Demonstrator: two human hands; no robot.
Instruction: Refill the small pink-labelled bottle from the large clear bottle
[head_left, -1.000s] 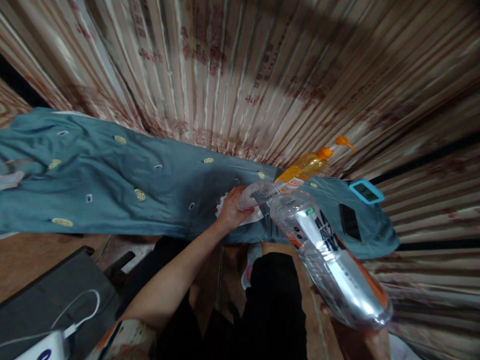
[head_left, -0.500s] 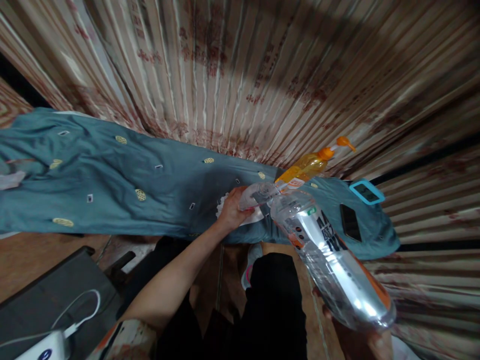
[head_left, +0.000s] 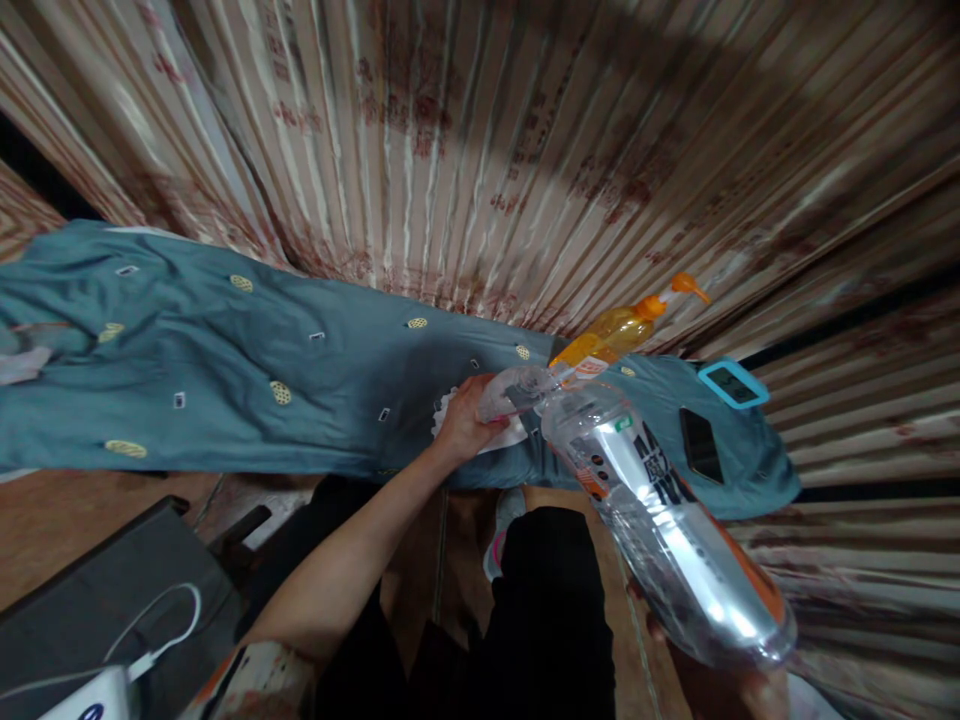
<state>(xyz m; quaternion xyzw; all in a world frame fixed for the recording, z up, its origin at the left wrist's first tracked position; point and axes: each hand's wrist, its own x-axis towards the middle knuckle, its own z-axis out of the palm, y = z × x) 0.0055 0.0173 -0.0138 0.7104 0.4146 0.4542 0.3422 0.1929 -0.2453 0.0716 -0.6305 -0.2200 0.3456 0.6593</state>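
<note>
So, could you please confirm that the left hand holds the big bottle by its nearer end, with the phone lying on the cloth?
Not quite: the head view shows the right hand holding the big bottle by its nearer end; the phone does lie on the cloth.

This looks like a room in a home: a red-printed pleated curtain (head_left: 480,150) hangs beside a narrow surface draped in teal patterned cloth (head_left: 337,385), over a tiled floor (head_left: 112,510). A smartphone (head_left: 701,445) and a blue-framed display (head_left: 733,384) sit on the cloth, and a white cable (head_left: 142,663) curls at the lower left.
</note>
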